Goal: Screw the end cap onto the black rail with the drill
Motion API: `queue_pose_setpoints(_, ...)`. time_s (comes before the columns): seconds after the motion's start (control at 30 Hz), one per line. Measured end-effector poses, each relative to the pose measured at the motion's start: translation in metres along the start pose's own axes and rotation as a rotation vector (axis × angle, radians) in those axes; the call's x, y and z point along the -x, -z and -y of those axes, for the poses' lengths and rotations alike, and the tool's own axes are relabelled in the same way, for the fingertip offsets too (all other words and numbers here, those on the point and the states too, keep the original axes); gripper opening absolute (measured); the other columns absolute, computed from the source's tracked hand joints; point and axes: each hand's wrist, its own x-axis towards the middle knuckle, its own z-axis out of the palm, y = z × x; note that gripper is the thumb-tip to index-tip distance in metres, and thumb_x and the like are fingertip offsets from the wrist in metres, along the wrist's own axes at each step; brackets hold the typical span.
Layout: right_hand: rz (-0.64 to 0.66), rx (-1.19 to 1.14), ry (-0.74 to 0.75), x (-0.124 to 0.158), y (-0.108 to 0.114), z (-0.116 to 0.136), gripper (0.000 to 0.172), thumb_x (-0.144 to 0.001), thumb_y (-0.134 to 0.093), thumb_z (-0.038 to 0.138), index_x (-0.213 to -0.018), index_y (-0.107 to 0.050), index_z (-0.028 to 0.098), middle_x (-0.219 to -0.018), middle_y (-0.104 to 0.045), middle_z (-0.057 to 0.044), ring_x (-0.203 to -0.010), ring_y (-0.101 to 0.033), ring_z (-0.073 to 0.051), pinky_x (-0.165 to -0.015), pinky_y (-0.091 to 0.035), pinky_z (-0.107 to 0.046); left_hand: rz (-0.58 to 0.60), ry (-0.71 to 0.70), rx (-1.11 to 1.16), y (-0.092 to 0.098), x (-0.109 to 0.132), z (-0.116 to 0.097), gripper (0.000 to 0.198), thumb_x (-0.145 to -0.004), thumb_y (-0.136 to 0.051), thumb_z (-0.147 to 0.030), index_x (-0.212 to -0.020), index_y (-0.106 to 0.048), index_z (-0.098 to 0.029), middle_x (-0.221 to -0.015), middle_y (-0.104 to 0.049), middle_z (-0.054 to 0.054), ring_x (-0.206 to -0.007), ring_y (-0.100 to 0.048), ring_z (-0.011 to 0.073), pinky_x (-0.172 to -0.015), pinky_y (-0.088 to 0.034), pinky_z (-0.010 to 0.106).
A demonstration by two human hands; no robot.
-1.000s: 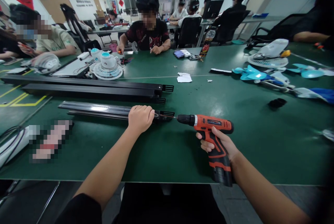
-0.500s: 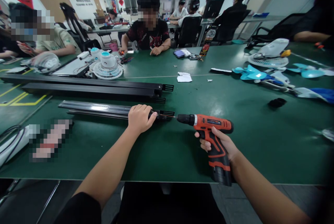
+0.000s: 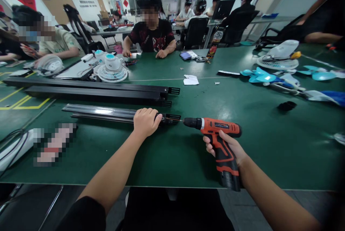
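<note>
My left hand (image 3: 146, 121) is closed over the right end of a long black rail (image 3: 102, 113) that lies flat on the green table (image 3: 172, 152). My right hand (image 3: 225, 147) grips the handle of an orange and black cordless drill (image 3: 219, 141). The drill points left, and its bit meets the rail's comb-like end cap (image 3: 172, 118) just right of my left hand.
Two more long black rails (image 3: 91, 91) lie behind the held one. Small white fans (image 3: 112, 70) stand beyond them; blue fan blades (image 3: 258, 76) and a fan grille (image 3: 277, 62) lie at the right. People sit across the table. A black cable (image 3: 13, 144) lies at the left edge.
Nearly nothing has moved; my left hand's fingers have shifted slightly forward along the rail end. The drill stays against the end cap.
</note>
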Motion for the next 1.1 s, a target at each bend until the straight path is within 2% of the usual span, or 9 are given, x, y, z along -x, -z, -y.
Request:
queue_pose_setpoints(0.17, 0.053, -0.033, -0.011, -0.001, -0.001, -0.002, 0.042, -0.083, -0.083, 0.051, -0.097, -0.073, 0.013, -0.072, -0.059, -0.002, -0.066, -0.057, -0.01, -0.064, -0.056, -0.016, -0.004, -0.008, -0.012, 0.0, 0.0, 0.001, 0.043, -0.107, -0.04, -0.044, -0.098, -0.075, -0.021, -0.094, -0.077, 0.008, -0.09, -0.069, 0.0288, -0.084, -0.045, 0.044)
queue_pose_setpoints(0.4, 0.059, 0.017, 0.023, -0.005, -0.003, -0.003, 0.044, -0.085, -0.077, 0.057, -0.094, -0.07, 0.015, -0.063, -0.047, 0.0, -0.058, -0.041, -0.011, -0.052, -0.044, -0.021, -0.003, -0.013, -0.016, 0.004, -0.001, 0.0, 0.044, -0.107, -0.04, -0.044, -0.097, -0.074, -0.02, -0.094, -0.077, 0.008, -0.09, -0.069, 0.0287, -0.084, -0.045, 0.044)
queue_pose_setpoints(0.63, 0.021, 0.041, 0.079, -0.004, -0.013, -0.002, 0.041, -0.083, -0.079, 0.054, -0.094, -0.069, 0.016, -0.072, -0.055, -0.002, -0.057, -0.039, -0.01, -0.052, -0.042, -0.023, 0.008, -0.016, -0.022, 0.002, 0.0, 0.001, 0.043, -0.107, -0.04, -0.044, -0.1, -0.074, -0.019, -0.095, -0.077, 0.008, -0.091, -0.069, 0.0289, -0.085, -0.044, 0.045)
queue_pose_setpoints(0.73, 0.001, 0.04, 0.107, -0.004, -0.012, -0.001, 0.038, -0.085, -0.078, 0.052, -0.097, -0.07, 0.017, -0.079, -0.062, -0.004, -0.057, -0.042, -0.01, -0.053, -0.045, -0.024, 0.009, -0.016, -0.014, 0.001, 0.001, 0.001, 0.043, -0.107, -0.04, -0.044, -0.1, -0.075, -0.02, -0.096, -0.077, 0.008, -0.092, -0.068, 0.029, -0.085, -0.044, 0.045)
queue_pose_setpoints(0.8, 0.018, 0.041, 0.075, -0.004, -0.01, -0.001, 0.039, -0.085, -0.078, 0.053, -0.097, -0.07, 0.016, -0.075, -0.061, -0.003, -0.057, -0.046, -0.011, -0.054, -0.047, -0.023, 0.01, -0.016, -0.008, 0.002, 0.001, 0.001, 0.043, -0.107, -0.04, -0.044, -0.1, -0.075, -0.02, -0.097, -0.078, 0.008, -0.093, -0.069, 0.029, -0.085, -0.044, 0.045)
queue_pose_setpoints(0.9, 0.032, 0.04, 0.025, -0.004, -0.008, -0.002, 0.043, -0.085, -0.078, 0.056, -0.096, -0.071, 0.015, -0.069, -0.06, -0.002, -0.063, -0.057, -0.014, -0.06, -0.053, -0.024, 0.01, -0.014, -0.008, 0.002, 0.0, 0.001, 0.042, -0.107, -0.04, -0.044, -0.101, -0.075, -0.021, -0.098, -0.078, 0.008, -0.093, -0.069, 0.029, -0.086, -0.044, 0.045)
queue_pose_setpoints(0.97, -0.031, 0.041, 0.116, -0.005, -0.008, -0.004, 0.039, -0.084, -0.08, 0.053, -0.097, -0.071, 0.018, -0.083, -0.067, -0.005, -0.083, -0.068, -0.019, -0.08, -0.058, -0.029, 0.009, -0.014, -0.01, 0.002, 0.0, 0.001, 0.043, -0.107, -0.04, -0.044, -0.102, -0.075, -0.021, -0.098, -0.078, 0.008, -0.093, -0.069, 0.029, -0.086, -0.044, 0.045)
queue_pose_setpoints(1.03, -0.051, 0.054, 0.129, -0.006, -0.008, -0.006, 0.04, -0.083, -0.08, 0.055, -0.095, -0.071, 0.018, -0.089, -0.068, -0.007, -0.103, -0.071, -0.026, -0.095, -0.056, -0.035, 0.003, -0.018, -0.012, 0.002, 0.0, 0.001, 0.043, -0.108, -0.039, -0.043, -0.101, -0.075, -0.021, -0.097, -0.078, 0.008, -0.092, -0.068, 0.0286, -0.085, -0.043, 0.044)
queue_pose_setpoints(1.1, -0.059, 0.055, 0.122, -0.006, -0.008, -0.007, 0.041, -0.083, -0.08, 0.056, -0.095, -0.071, 0.017, -0.09, -0.069, -0.007, -0.111, -0.07, -0.028, -0.099, -0.054, -0.036, -0.005, -0.024, -0.019, 0.002, 0.0, 0.001, 0.044, -0.109, -0.037, -0.041, -0.098, -0.074, -0.021, -0.094, -0.077, 0.007, -0.09, -0.068, 0.0276, -0.084, -0.043, 0.043)
